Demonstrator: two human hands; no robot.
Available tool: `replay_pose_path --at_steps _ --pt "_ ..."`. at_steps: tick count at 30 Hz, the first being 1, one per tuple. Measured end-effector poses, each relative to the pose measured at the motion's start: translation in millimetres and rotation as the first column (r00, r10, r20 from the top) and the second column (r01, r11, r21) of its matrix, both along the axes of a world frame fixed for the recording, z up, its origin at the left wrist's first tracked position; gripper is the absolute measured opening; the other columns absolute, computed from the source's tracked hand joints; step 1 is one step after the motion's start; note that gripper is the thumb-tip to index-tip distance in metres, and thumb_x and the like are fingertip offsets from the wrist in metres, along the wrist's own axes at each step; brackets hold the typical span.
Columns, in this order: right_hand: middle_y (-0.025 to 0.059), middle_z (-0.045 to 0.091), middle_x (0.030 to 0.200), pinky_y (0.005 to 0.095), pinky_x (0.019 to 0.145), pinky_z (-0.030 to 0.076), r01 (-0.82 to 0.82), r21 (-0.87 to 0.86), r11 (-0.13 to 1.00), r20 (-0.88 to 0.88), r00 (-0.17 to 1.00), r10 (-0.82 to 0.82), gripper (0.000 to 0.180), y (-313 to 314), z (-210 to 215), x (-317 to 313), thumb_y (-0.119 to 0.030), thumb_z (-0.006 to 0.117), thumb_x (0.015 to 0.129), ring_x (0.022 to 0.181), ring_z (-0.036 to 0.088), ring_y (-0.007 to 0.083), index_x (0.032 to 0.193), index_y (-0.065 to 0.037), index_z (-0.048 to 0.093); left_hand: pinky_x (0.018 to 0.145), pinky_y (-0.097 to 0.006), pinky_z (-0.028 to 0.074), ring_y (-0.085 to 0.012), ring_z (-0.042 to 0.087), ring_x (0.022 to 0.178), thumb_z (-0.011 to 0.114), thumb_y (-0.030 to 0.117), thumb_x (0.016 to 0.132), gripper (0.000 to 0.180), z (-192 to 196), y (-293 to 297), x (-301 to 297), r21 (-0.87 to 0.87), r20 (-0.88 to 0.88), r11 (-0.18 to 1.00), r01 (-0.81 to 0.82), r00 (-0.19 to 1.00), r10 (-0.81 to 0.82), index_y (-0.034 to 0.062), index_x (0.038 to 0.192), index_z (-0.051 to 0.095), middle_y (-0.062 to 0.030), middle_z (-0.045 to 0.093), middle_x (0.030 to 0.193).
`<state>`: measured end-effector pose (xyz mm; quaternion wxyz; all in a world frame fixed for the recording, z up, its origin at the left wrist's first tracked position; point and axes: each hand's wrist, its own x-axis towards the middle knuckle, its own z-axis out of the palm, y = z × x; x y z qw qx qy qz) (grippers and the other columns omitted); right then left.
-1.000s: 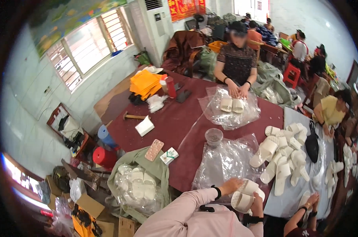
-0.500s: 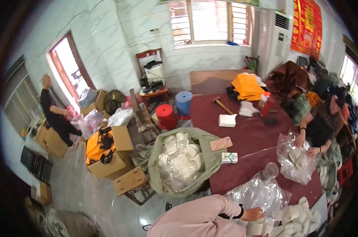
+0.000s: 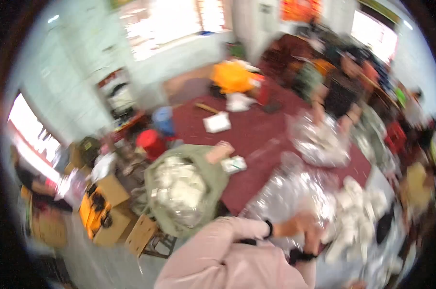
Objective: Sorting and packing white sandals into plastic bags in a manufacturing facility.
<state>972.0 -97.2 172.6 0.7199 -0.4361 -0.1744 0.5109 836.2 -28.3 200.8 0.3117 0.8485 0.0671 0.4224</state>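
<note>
Motion blurs the view. My left hand [image 3: 293, 224] reaches in beside a clear plastic bag [image 3: 275, 197] spread on the dark red table. Close to it, my right hand [image 3: 313, 235] comes up from below, the two nearly meeting at the bag's near edge. The fingers of both are smeared, so I cannot tell whether either holds something. A pile of off-white, cloth-like pieces [image 3: 355, 226] lies just right of my hands.
Across the table [image 3: 256, 139], a co-worker's hands [image 3: 319, 115] handle another clear bag [image 3: 321, 144]. On the left stands a green sack [image 3: 210, 176] of bagged white pieces, with a pink case [image 3: 220, 152] and small white box [image 3: 234, 164] beside it. A wooden stool [image 3: 142, 235] stands nearby.
The view has swung to the right, shifting everything leftward. My right hand and its dark cuff now show near my left hand, and more of the white pile is visible.
</note>
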Motion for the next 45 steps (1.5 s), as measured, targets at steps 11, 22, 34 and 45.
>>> replay_pose_path --at_steps 11,22,34,45 --pt "0.0068 0.045 0.125 0.0346 0.093 0.033 0.109 0.088 0.99 -0.515 0.856 -0.048 0.034 20.9 107.2 -41.7 -0.026 0.032 0.093 0.114 0.041 0.0203 0.124 -0.013 0.04 0.069 -0.038 0.047 -0.0336 0.061 0.073 0.035 0.001 0.079 0.074 50.8 -11.0 -56.4 -0.695 -0.567 0.638 -0.333 0.799 -0.2 0.0119 0.138 -0.008 -0.0219 0.062 0.084" --pt "0.0137 0.057 0.103 0.0365 0.083 0.044 -0.727 -0.116 0.676 -0.042 0.684 0.728 0.046 8.0 169.1 -99.9 -0.034 0.034 0.093 0.092 0.057 0.0248 0.123 0.001 0.04 0.077 -0.031 0.045 -0.0193 0.06 0.084 0.036 0.008 0.089 0.057 180.4 -43.5 -189.1 -0.855 -0.311 0.497 -0.151 0.915 -0.257 0.019 0.139 0.012 -0.0119 0.061 0.091" --pt "0.0077 0.05 0.119 0.0306 0.095 0.031 -0.985 -0.093 0.144 -0.016 0.146 0.989 0.046 97.9 142.9 -281.7 -0.036 0.032 0.094 0.109 0.045 0.0161 0.121 -0.001 0.044 0.074 -0.026 0.043 -0.0148 0.057 0.082 0.038 0.004 0.085 0.041 188.6 -42.6 -374.0 -0.546 -0.752 0.338 -0.767 0.626 0.207 0.0024 0.126 0.04 -0.0096 0.062 0.091" --pt "0.0027 0.045 0.126 0.0281 0.096 0.029 -0.947 0.119 0.297 0.132 0.312 0.941 0.045 167.8 50.5 -406.9 -0.036 0.039 0.091 0.112 0.042 0.0147 0.124 -0.006 0.044 0.075 -0.033 0.044 -0.0258 0.06 0.084 0.036 0.007 0.089 0.029 53.7 -3.8 -467.4 -0.353 -0.508 0.227 -0.907 0.39 0.768 0.0024 0.115 0.047 -0.017 0.06 0.096"
